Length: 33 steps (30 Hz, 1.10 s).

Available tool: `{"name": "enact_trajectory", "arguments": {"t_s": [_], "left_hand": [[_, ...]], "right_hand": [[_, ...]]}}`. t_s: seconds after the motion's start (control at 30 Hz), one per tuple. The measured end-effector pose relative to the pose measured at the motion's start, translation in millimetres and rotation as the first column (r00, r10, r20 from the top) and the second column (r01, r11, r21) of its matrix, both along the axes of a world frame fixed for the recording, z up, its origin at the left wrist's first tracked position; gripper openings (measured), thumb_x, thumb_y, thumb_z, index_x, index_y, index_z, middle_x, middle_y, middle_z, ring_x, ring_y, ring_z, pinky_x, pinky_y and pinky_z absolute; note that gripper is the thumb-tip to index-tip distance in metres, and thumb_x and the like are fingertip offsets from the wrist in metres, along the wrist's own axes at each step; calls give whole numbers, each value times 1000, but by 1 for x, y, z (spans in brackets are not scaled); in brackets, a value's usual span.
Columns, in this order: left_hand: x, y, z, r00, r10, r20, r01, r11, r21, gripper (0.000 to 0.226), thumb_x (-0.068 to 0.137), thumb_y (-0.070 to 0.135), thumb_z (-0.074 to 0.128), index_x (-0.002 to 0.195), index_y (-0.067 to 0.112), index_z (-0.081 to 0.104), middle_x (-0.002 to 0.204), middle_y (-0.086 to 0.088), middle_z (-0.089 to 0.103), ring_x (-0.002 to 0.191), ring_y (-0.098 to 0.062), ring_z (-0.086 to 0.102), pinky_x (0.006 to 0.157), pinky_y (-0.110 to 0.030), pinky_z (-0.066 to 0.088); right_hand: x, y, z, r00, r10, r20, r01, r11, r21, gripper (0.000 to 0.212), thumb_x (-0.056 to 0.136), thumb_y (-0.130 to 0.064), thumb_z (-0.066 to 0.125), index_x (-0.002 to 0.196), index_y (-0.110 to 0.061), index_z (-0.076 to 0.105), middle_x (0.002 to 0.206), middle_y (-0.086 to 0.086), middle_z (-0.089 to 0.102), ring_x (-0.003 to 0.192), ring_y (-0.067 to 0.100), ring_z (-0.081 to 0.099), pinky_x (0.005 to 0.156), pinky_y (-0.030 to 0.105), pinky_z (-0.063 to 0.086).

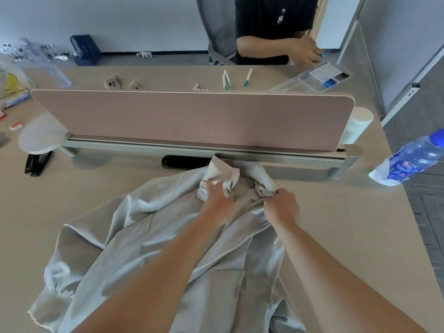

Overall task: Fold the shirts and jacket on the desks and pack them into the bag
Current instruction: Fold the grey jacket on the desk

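A light grey zip jacket point(153, 239) lies spread and crumpled on the beige desk point(72, 195), its zipper running down the middle and a sleeve trailing to the lower left. My left hand point(217, 195) holds a bunched pale fold at the collar end, near the divider. My right hand point(281, 204) pinches the collar fabric just to the right of it. Both forearms stretch over the jacket. No bag is in view.
A pink divider panel point(192, 116) on a metal rail borders the desk's far side. A water bottle point(413, 159) stands at the right edge, a black stapler point(37, 163) at the left. Across the divider a person in black sits by markers point(227, 79) and a marker box point(329, 74).
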<state>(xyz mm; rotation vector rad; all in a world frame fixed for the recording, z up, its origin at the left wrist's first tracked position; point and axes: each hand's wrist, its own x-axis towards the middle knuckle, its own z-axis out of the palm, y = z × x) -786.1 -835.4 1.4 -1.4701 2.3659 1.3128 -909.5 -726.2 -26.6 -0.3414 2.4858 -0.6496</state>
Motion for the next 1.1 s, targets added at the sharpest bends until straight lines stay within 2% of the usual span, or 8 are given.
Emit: {"name": "enact_trajectory", "arguments": {"t_s": [0.17, 0.3, 0.5, 0.67, 0.77, 0.83, 0.97, 1.1], "left_hand": [[-11, -8, -19, 995, 99, -17, -98, 994, 45, 71, 93, 27, 57, 151, 14, 18, 160, -8, 13, 137, -35, 40, 105, -48, 44], [-16, -18, -21, 980, 187, 73, -179, 978, -109, 59, 92, 37, 61, 135, 5, 36, 134, -12, 49, 119, -35, 54, 93, -41, 48], [-16, -40, -23, 988, 129, 89, -102, 960, -261, 75, 84, 74, 51, 124, 12, 36, 121, -9, 58, 103, -33, 63, 66, -36, 45], [-8, -70, -33, 988, -69, 135, 112, 935, -337, 38, 99, 36, 52, 126, 9, 47, 127, -11, 52, 103, -30, 63, 64, -34, 40], [4, -87, -34, 992, -124, 3, 119, 949, -292, 8, 98, 18, 49, 101, 13, 55, 101, -8, 64, 88, -29, 65, 56, -31, 39], [12, -102, -26, 989, -140, -43, 127, 965, -229, 8, 97, 13, 46, 93, 14, 53, 86, -6, 64, 79, -28, 62, 51, -31, 34], [37, -139, 6, 989, -105, -104, 91, 986, -137, 13, 91, 4, 43, 91, 12, 54, 84, -4, 61, 77, -26, 55, 64, -32, 40], [57, -180, 49, 979, -168, -118, 141, 967, -211, 7, 88, 11, 53, 89, 11, 60, 78, -8, 65, 74, -31, 61, 59, -34, 44]], "right_hand": [[-8, -4, -4, 997, -55, -51, 55, 998, 10, 20, 92, -18, 48, 101, -11, 66, 103, 11, 66, 91, 34, 64, 72, 35, 50], [2, -5, 5, 990, -119, -70, 118, 993, -21, 11, 92, -15, 49, 93, -10, 59, 90, 9, 64, 87, 34, 61, 67, 34, 40], [33, -11, 19, 965, -191, -177, 184, 981, -58, 11, 94, -18, 49, 85, -13, 52, 78, 5, 59, 75, 31, 54, 61, 33, 35], [54, -26, 20, 928, -303, -217, 285, 952, -110, 12, 92, -17, 50, 80, -17, 50, 71, -1, 55, 72, 29, 54, 58, 34, 35], [61, -32, 25, 904, -372, -210, 356, 928, -112, 14, 92, -16, 51, 78, -19, 50, 72, 0, 57, 71, 27, 54, 56, 33, 35], [64, -34, 32, 896, -393, -205, 388, 919, -64, 14, 92, -14, 50, 78, -18, 52, 75, 0, 58, 72, 27, 54, 54, 31, 33], [67, -27, 54, 892, -421, -166, 432, 901, 34, 13, 89, -5, 48, 88, -15, 56, 82, 3, 59, 75, 27, 54, 58, 31, 35], [69, -24, 77, 872, -463, -160, 471, 882, 14, 21, 84, 3, 50, 95, -15, 51, 90, 8, 64, 72, 25, 54, 57, 31, 39]]}}
